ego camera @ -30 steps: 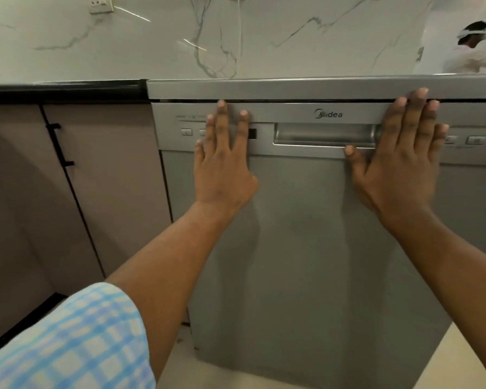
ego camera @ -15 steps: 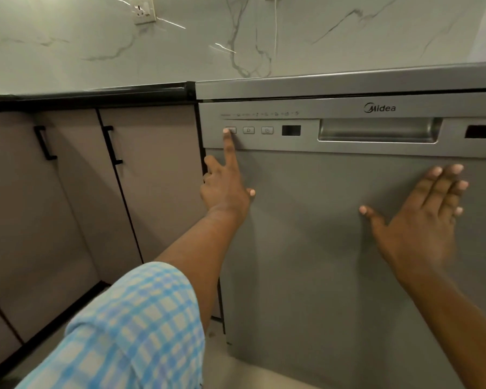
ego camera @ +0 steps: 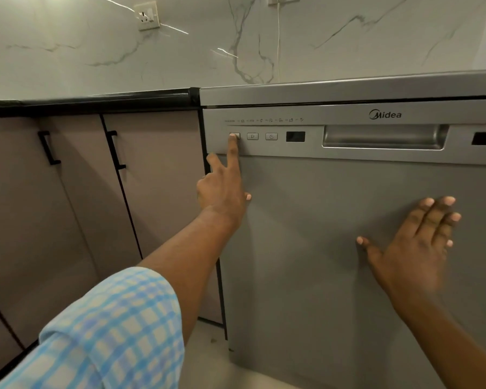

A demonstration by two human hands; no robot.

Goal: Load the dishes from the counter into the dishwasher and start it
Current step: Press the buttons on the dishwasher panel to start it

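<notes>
Your left hand [ego camera: 222, 189] reaches the control strip of the grey steel Midea dishwasher [ego camera: 320, 290]. Its index fingertip rests on the leftmost small square button [ego camera: 238, 134], thumb out, and the remaining fingers [ego camera: 247, 196] are curled under, holding nothing. Your right hand [ego camera: 413, 248] lies flat against the door panel, well below the recessed steel handle [ego camera: 382, 137], with its fingers straight and slightly spread. The dishwasher door is closed. The machine sits just right of the brown cabinet doors [ego camera: 157, 186], its top level with the black-edged surface [ego camera: 110, 98]. A blue checked sleeve [ego camera: 110, 332] covers your left upper arm.
</notes>
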